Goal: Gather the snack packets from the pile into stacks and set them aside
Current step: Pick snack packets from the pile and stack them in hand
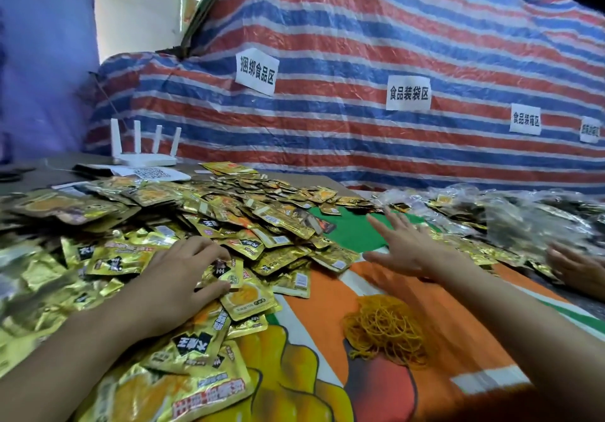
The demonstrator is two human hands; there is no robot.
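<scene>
A red, blue and white striped plastic tarpaulin [360,45] fills the background and carries four white paper signs [408,93]; the rightmost sign is too small to read. Below it an orange, green and yellow printed table cover [327,340] spans the work surface. The gold foil snack packets [229,212] lie on its left half in one broad pile that runs from the near left corner to the far centre. They lie flat and overlapping, with long axes pointing every way and no common direction. On the nearest ones the black labels read upside down from the camera. The packets at the left edge are blurred, and those at the bottom left are cut off by the frame. Crumpled clear plastic bags [523,215] lie far right, contents hard to make out. The left hand [183,277] rests on the pile's near edge, fingers curled down with the thumb closing on a few packets. The right hand [409,251] hovers over the green area, fingers straight and spread, holding nothing, blurred. A heap of yellow rubber bands [386,330] lies near the right forearm. A white four-antenna router [144,156] stands far left. Another person's hand [573,264] shows at the right edge, partly cut off, grip indiscernible.
</scene>
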